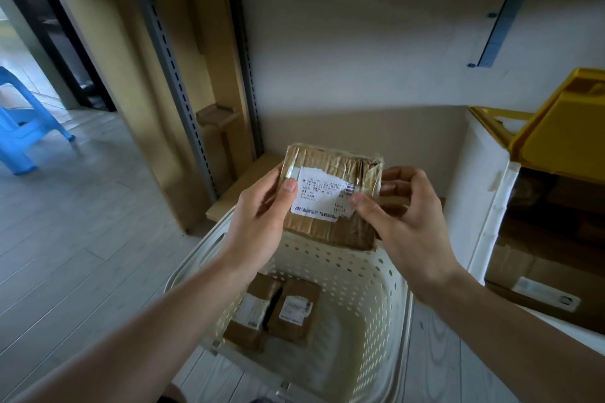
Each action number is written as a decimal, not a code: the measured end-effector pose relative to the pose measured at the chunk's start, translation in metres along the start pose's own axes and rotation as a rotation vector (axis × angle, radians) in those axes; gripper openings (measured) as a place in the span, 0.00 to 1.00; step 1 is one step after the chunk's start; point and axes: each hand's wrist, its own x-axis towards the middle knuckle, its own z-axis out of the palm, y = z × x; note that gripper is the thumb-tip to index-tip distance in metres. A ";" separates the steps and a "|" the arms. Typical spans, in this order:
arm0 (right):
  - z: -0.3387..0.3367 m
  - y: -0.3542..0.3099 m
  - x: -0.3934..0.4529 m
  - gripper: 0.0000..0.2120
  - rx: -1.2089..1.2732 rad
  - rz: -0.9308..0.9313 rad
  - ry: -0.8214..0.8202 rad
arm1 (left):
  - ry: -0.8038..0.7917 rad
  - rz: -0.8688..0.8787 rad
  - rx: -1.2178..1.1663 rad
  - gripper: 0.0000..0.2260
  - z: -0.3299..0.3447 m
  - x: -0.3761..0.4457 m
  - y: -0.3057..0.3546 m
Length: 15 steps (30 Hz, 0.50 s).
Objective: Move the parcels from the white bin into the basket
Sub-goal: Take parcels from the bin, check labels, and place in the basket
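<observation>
A brown cardboard parcel with a white label is held above the far end of the cream perforated basket. My left hand grips its left edge with the thumb on the label. At the parcel's right edge, my right hand pinches it. Two smaller brown parcels lie side by side on the basket floor. The white bin stands to the right, with more cardboard parcels inside.
A yellow lid leans over the white bin's far side. Cardboard sheets and a grey slotted shelf upright stand behind the basket to the left. A blue plastic stool is on the wooden floor at far left.
</observation>
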 end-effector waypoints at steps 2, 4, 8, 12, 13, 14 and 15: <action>0.003 0.005 0.000 0.18 -0.033 0.027 -0.008 | -0.020 -0.026 0.021 0.10 -0.004 0.000 -0.007; 0.005 0.010 0.000 0.19 -0.059 0.058 -0.010 | -0.030 -0.049 0.041 0.11 -0.007 0.000 -0.010; 0.010 0.021 0.003 0.20 -0.135 0.144 -0.053 | -0.018 -0.111 0.100 0.12 -0.012 -0.001 -0.018; 0.016 0.033 0.007 0.22 -0.272 0.190 -0.091 | -0.031 -0.234 0.206 0.10 -0.016 -0.002 -0.027; 0.018 0.037 0.007 0.22 -0.299 0.209 -0.105 | -0.039 -0.271 0.223 0.09 -0.017 -0.001 -0.029; 0.020 0.041 0.008 0.22 -0.317 0.233 -0.122 | -0.048 -0.305 0.246 0.09 -0.018 0.000 -0.033; 0.021 0.046 0.007 0.22 -0.333 0.260 -0.135 | -0.058 -0.328 0.279 0.09 -0.020 0.000 -0.037</action>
